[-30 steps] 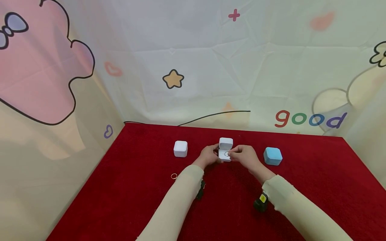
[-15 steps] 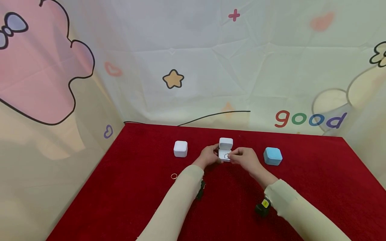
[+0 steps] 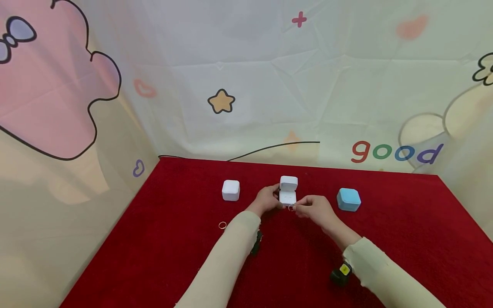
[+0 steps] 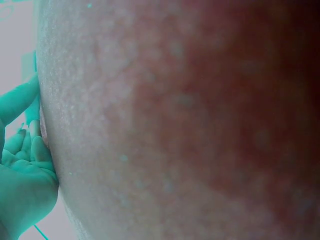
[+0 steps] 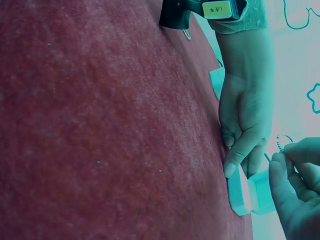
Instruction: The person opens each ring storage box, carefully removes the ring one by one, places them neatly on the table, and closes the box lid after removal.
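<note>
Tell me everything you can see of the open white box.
The open white box has rounded corners, a raised lid at the back and a white insert with faint marks inside. Its material is unclear. It stands upright on the red cloth, between a closed white box and a blue box. The left hand grips its left side.

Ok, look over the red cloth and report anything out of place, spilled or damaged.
One oddity: a loose ring lies on the red cloth beside the left sleeve, away from the open box; the arm might brush it. I see no spill or damage.
</note>
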A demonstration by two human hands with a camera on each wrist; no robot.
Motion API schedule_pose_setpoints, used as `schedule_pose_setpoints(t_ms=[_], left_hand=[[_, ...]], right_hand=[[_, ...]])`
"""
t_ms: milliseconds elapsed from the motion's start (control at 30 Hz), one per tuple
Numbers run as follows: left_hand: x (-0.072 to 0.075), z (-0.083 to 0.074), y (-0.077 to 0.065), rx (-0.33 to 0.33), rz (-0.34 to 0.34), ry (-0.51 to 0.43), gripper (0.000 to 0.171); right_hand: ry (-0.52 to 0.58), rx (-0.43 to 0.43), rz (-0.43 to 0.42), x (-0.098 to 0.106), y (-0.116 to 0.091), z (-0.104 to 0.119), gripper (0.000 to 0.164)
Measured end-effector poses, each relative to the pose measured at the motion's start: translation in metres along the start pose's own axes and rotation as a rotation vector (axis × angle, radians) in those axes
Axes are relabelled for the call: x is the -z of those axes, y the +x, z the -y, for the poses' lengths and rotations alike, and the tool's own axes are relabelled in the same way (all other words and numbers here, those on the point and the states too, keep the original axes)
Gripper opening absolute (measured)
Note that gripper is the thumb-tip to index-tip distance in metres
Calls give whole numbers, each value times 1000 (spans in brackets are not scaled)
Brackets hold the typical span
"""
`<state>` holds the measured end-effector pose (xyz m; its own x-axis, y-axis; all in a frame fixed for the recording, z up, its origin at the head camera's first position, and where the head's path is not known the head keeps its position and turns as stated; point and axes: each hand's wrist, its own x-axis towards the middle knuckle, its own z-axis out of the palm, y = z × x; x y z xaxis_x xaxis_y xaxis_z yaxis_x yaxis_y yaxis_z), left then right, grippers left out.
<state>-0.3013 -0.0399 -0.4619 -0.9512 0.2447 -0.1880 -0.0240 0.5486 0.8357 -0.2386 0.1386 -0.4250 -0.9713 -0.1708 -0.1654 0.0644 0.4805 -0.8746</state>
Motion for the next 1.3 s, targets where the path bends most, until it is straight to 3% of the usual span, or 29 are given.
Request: schedule_pose_setpoints(t_ms=[500, 733, 1300], left_hand=[[-2, 2, 0, 15, 0, -17, 73], [-2, 1, 1, -2, -11, 30, 74], [-1, 0, 0, 1, -5, 42, 72]], right_hand=[[28, 6, 38, -4, -9, -5, 20], [47, 18, 48, -6, -12, -6, 20], [57, 14, 86, -9, -20, -15, 22]])
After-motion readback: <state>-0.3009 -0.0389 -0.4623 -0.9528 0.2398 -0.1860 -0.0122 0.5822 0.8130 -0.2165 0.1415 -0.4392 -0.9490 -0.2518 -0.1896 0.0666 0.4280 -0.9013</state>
